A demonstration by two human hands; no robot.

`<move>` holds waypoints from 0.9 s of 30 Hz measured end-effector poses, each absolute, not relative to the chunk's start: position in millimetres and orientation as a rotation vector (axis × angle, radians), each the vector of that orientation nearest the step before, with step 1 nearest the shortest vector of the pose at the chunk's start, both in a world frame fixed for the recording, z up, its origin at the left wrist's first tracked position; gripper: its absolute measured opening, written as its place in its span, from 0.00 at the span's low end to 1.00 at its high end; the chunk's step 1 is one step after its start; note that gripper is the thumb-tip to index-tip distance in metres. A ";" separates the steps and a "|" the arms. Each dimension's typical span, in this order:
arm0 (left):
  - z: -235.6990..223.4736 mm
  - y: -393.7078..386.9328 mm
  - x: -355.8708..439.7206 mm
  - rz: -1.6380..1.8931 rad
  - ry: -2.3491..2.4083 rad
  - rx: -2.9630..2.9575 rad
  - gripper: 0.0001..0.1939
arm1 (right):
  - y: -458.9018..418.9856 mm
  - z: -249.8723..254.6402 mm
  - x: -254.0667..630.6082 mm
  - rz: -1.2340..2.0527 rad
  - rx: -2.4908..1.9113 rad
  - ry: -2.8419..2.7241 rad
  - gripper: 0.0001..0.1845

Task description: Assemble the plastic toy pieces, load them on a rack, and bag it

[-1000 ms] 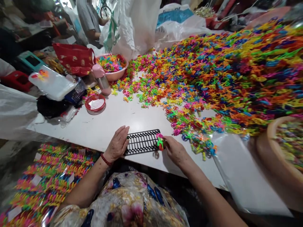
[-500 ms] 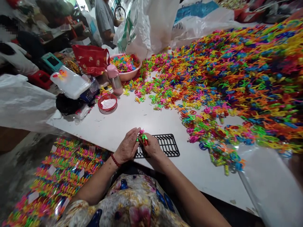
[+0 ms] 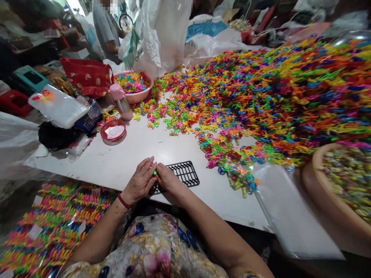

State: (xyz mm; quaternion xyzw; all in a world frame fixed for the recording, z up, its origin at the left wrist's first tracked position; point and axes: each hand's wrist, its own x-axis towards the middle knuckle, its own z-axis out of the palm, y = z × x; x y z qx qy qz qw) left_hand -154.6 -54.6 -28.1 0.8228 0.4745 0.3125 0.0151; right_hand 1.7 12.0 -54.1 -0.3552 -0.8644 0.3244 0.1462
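Hands meet at the near edge of the white bench (image 3: 130,154), over the left end of a black plastic grid (image 3: 185,172) that lies flat there. The left hand (image 3: 140,181) rests knuckles up, its fingers (image 3: 148,165) curled in toward the right hand (image 3: 166,178), and a red bead bracelet (image 3: 124,201) circles its wrist. Both hands pinch together on a small cluster of coloured plastic pieces (image 3: 154,172), of which only a speck of green and pink shows between the fingertips; how many pieces they hold cannot be told. The right hand covers the grid's left end, while the rest of the grid lies bare to the right.

Beyond the grid a huge heap of bright plastic pieces (image 3: 275,92) in orange, yellow, green, pink and blue spreads over the right and far parts of the bench, with its loose edge lying near the grid. A clear plastic bag (image 3: 290,212) lies flat at the right, beside a tan basin (image 3: 319,193) filled with more pieces. At the far left stand a pink bottle (image 3: 121,101), a pink bowl (image 3: 139,94) of pieces, a small red basket (image 3: 113,131) and a red bag (image 3: 87,75). Bagged rows of coloured pieces (image 3: 58,224) lie below the bench edge at the left. Another person (image 3: 106,27) stands at the far end.
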 end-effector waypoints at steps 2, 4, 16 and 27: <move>-26.9 -54.7 -154.6 0.955 1.506 2.600 0.35 | 10.0 -54.3 2.4 0.958 -0.999 -2.435 0.08; -26.7 -54.4 -153.6 0.904 1.522 2.650 0.35 | 7.0 -53.2 13.9 0.969 -0.922 -2.348 0.08; -33.7 -54.8 -142.8 0.929 1.558 2.704 0.25 | 51.5 -46.8 207.8 -0.260 -1.875 -2.091 0.09; -27.0 -51.7 -141.2 0.930 1.521 2.679 0.29 | 35.6 -51.8 128.5 0.482 -1.419 -1.882 0.14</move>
